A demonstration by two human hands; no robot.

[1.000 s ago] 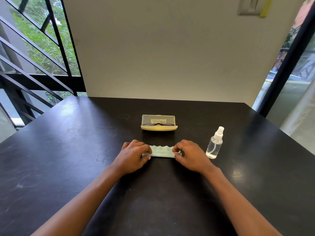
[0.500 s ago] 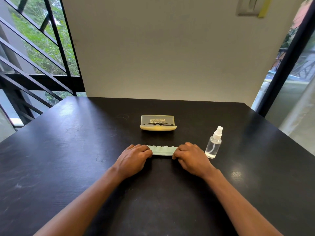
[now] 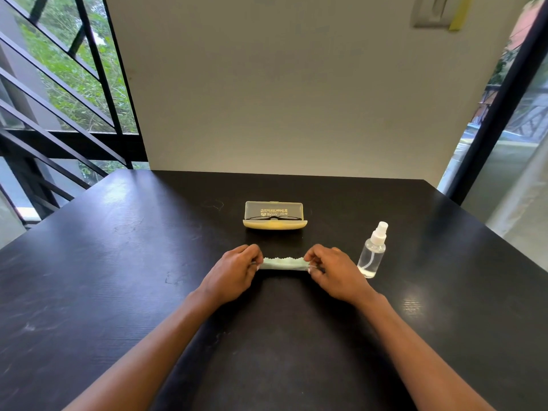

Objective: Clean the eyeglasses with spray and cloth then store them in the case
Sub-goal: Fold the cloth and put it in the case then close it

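A pale green cleaning cloth [image 3: 283, 263], folded into a narrow strip, lies across the middle of the black table [image 3: 118, 262]. My left hand [image 3: 234, 272] pinches its left end and my right hand [image 3: 335, 272] pinches its right end. Behind the cloth stands a yellow eyeglass case [image 3: 275, 216] with its clear lid up, and the dark-framed eyeglasses [image 3: 274, 218] lie inside it. A small clear spray bottle [image 3: 372, 252] with a white nozzle stands upright just right of my right hand.
A pale wall rises behind the table's far edge. Black window bars stand at the left, and a dark door frame at the right.
Both hands have lifted their knuckles and now pinch the cloth's ends, where half a second ago the fingers lay pressed on it. The cloth has stayed in place.
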